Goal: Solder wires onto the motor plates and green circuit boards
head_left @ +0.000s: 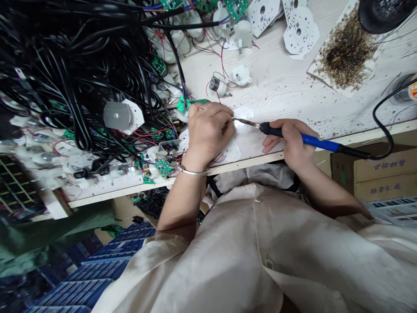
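Note:
My right hand is closed around the blue handle of a soldering iron, its metal tip pointing left. That tip reaches the fingertips of my left hand, over a white circuit board lying on the bench. The fingers of my left hand are curled and pinched together; what they hold is hidden. A thin red wire runs down to them from a small motor just behind. Beside that motor lies a white plastic gear housing. Green circuit boards touch the left hand's far side.
A large heap of black cables covers the bench's left, mixed with red-wired motors and green boards. White LED boards lie at the back. Solder debris on a sheet sits far right, near a solder spool. Cardboard boxes stand below the edge.

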`<state>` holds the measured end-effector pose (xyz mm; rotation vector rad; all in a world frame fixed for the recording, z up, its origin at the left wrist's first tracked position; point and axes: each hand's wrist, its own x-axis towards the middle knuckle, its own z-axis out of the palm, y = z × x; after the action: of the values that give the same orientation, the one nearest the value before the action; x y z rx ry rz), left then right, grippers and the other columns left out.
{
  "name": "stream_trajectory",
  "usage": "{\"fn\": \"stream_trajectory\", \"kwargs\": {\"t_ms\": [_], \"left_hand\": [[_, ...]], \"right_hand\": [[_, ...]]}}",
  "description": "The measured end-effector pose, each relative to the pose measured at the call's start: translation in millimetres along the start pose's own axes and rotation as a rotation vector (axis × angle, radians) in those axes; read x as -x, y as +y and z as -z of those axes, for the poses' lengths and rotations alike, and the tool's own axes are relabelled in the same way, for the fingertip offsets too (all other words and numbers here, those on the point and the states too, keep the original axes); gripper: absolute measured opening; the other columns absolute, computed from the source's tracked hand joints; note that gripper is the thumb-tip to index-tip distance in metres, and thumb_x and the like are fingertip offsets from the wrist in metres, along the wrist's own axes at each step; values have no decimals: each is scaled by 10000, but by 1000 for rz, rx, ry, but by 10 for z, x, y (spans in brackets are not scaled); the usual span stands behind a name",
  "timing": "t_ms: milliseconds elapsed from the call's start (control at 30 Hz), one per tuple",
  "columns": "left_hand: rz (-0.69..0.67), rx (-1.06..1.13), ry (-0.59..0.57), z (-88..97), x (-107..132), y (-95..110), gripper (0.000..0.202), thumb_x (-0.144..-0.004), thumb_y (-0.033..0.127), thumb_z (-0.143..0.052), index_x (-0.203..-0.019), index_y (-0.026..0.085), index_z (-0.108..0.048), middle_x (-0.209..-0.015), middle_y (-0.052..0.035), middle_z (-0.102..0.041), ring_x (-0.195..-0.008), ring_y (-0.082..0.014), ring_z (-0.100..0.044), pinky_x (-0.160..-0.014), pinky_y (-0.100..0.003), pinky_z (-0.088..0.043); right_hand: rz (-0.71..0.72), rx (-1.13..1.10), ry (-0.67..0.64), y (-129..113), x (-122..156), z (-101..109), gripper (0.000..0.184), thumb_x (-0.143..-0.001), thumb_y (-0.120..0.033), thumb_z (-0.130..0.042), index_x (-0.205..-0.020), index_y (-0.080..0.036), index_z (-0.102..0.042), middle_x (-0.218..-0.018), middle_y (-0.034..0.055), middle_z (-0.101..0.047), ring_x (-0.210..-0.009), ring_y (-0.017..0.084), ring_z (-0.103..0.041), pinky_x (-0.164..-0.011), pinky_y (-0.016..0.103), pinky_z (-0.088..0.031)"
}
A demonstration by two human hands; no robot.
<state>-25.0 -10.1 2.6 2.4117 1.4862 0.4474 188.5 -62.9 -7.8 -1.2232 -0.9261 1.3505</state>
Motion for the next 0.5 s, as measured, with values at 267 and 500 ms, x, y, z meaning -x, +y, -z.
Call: {"fn": "stream_trajectory", "kwargs": {"t_ms": [267,500], "left_hand": [[37,33,-38,-5,3,-5,144,-934,215,-546,-822,233,-635,-1052,-12,-759,-1003,-222,-669,-941,-473,-407],[54,83,-65,22,11,-5,152,-970,305,-546,-895,254,-668,-1066,-10,-760,-1041,-227,-671,-989,-474,-383]], "right_hand": [[302,127,59,69,134,-2,209,-988,-389,-548,-1125,-289,-669,-856,-23,-768,-692,145,-759,-614,279,-638],[459,557,-127,163,70,-146,328,-995,-353,-531,-1322,-330,-521,-1222,28,-672,-1018,168,-745,-883,320,-640]]}}
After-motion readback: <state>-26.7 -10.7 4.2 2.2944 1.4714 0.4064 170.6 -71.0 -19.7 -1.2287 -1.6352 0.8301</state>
